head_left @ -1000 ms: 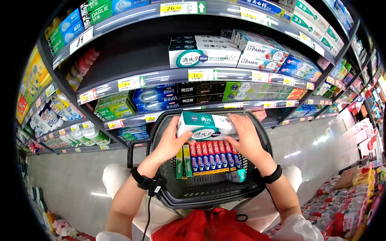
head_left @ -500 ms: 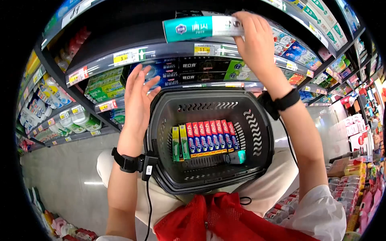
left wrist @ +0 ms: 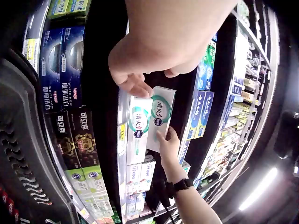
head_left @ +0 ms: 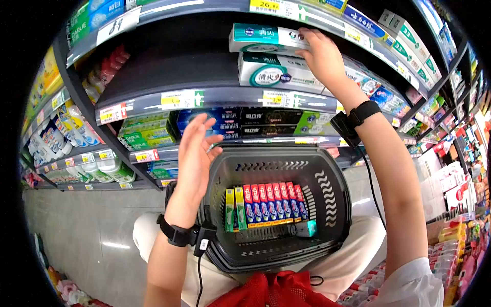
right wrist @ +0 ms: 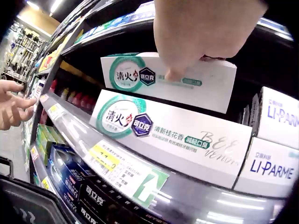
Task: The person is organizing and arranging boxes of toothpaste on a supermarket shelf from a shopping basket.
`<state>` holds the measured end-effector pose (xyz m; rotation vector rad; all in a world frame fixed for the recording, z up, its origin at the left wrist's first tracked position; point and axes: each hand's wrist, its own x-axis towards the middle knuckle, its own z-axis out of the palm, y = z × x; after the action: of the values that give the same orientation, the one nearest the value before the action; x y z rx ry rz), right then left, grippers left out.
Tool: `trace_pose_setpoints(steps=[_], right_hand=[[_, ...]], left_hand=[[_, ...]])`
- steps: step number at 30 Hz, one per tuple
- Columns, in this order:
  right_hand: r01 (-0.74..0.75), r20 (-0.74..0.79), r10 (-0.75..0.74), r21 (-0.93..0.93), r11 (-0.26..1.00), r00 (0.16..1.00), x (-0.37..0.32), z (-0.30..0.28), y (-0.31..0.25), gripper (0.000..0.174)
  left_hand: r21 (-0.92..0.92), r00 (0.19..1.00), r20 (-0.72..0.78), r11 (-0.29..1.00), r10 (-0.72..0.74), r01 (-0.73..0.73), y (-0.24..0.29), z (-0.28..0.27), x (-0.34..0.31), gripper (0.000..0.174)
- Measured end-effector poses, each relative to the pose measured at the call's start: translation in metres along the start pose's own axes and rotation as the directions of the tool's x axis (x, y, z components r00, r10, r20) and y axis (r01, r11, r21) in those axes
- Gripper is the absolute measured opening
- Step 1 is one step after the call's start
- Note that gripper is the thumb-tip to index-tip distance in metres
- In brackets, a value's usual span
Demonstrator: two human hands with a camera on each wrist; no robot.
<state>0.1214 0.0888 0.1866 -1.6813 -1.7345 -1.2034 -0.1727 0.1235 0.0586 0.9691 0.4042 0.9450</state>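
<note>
My right hand point(head_left: 325, 59) grips the right end of a white and teal toothpaste box point(head_left: 261, 37), thumb on its front and fingers over the top. That box is inside the shelf bay, just above and behind a matching toothpaste box point(right wrist: 168, 133) lying along the shelf's front. In the right wrist view a dark gap shows between the two fronts. My left hand point(head_left: 194, 158) is raised over the left rim of a black shopping basket point(head_left: 335, 179), fingers spread and holding nothing. The basket holds a row of red and blue boxes point(head_left: 273, 204), with green and yellow boxes point(head_left: 235, 210) beside them.
White Li-Parme boxes point(right wrist: 273, 161) stand right of the matching box. A price rail point(head_left: 215, 98) runs along the shelf front, with dark boxes point(head_left: 268, 123) on the shelf below. Another shelf edge point(head_left: 327, 23) overhangs the bay. A teal-ended item point(head_left: 307, 229) lies in the basket.
Both hands held the toothpaste box over the basket at first. The left hand let go and opened, while the right hand carried the box up and forward into the shelf bay.
</note>
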Motion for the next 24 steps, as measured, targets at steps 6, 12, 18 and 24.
trace_pose_setpoints(steps=[6,12,18,24], right_hand=[[-0.195,0.37,0.188,-0.019,0.981,0.91,0.02,-0.001,0.027,0.048],[-0.277,0.641,0.252,-0.063,0.959,0.725,0.036,-0.013,0.032,0.048],[-0.273,0.673,0.213,-0.018,0.962,0.709,0.033,-0.005,0.044,0.047],[-0.282,0.684,0.277,-0.107,0.953,0.675,0.032,0.0,0.044,0.049]], left_hand=[[-0.004,1.0,0.014,1.0,-0.018,0.018,0.003,0.003,-0.002,0.041],[-0.01,0.997,0.03,0.997,-0.074,0.075,0.005,0.006,-0.003,0.041],[-0.031,0.997,0.038,0.997,-0.069,0.07,0.003,0.003,-0.003,0.043],[-0.004,0.995,0.056,0.996,-0.084,0.084,0.002,0.006,-0.004,0.043]])
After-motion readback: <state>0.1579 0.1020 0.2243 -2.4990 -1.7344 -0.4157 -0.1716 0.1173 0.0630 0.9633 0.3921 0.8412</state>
